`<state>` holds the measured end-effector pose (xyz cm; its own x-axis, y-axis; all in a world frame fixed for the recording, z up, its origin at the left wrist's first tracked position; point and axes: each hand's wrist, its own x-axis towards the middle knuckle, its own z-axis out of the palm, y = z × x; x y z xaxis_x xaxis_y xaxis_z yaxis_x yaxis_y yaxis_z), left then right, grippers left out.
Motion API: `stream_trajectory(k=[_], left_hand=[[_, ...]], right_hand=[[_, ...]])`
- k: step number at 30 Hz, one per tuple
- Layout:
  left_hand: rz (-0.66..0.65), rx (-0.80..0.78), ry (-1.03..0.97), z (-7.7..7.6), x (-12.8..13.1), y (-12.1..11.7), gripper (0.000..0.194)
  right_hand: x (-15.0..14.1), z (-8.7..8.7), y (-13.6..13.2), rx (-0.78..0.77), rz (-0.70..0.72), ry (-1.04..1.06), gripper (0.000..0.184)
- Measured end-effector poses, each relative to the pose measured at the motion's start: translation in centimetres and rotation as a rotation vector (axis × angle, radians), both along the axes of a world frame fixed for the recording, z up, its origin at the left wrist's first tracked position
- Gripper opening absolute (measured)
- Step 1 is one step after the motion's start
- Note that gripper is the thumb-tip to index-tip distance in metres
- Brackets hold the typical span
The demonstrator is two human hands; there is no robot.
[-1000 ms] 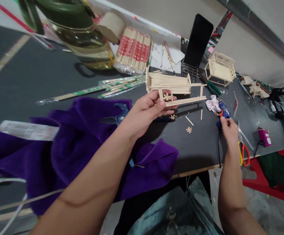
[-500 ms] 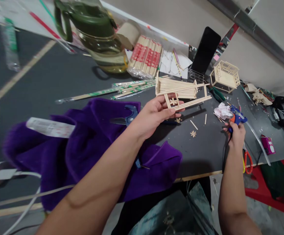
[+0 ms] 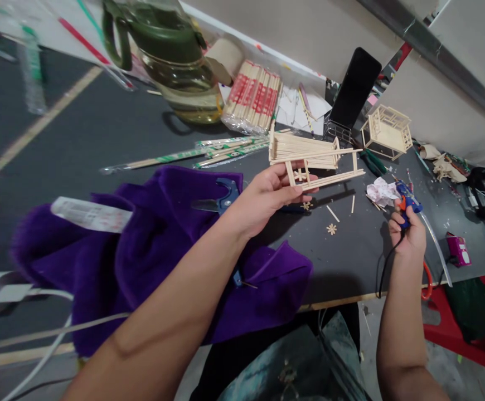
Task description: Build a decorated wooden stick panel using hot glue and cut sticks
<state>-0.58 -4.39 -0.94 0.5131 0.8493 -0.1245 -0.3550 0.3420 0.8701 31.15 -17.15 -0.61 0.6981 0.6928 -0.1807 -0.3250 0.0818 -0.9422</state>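
Observation:
My left hand [image 3: 276, 195] is closed on a small wooden stick frame [image 3: 334, 179], held above the table with a star-shaped piece inside one of its sections. Behind the frame lies a larger piece of side-by-side sticks [image 3: 303, 147]. Over to the right, my right hand [image 3: 410, 231] grips a blue glue gun [image 3: 410, 197], with a clear glue stick [image 3: 437, 250] trailing out behind. The gun's nozzle is close to a crumpled paper [image 3: 382, 192]. Below the frame, a star-shaped stick piece [image 3: 331, 229] and a short loose stick [image 3: 353, 204] lie on the dark table.
A purple towel [image 3: 142, 262] with blue-handled pliers [image 3: 227, 195] covers the near left. At the back stand a green-lidded jug [image 3: 175, 72], bundled chopsticks [image 3: 253, 97], a phone [image 3: 357, 86] and a miniature wooden furniture piece [image 3: 387, 131]. A purple box [image 3: 459, 249] is at right.
My right hand has lifted the glue gun slightly and turned it, shifting a little right. The left hand still holds the stick frame in nearly the same place.

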Motion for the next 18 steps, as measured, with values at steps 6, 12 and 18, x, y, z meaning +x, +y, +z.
stream_trajectory(k=[6, 12, 18], left_hand=[[0.001, 0.000, -0.005, 0.0, -0.1, 0.1, 0.060], [-0.023, -0.005, -0.030, -0.5, 0.0, 0.2, 0.063], [-0.040, 0.028, -0.034, -1.2, 0.1, 0.4, 0.064]], right_hand=[[-1.6, -1.1, 0.3, -0.040, -0.248, -0.418, 0.054], [-4.7, 1.2, 0.3, 0.125, -0.182, -0.603, 0.047], [-10.0, 3.4, 0.3, 0.092, 0.082, -0.795, 0.027]])
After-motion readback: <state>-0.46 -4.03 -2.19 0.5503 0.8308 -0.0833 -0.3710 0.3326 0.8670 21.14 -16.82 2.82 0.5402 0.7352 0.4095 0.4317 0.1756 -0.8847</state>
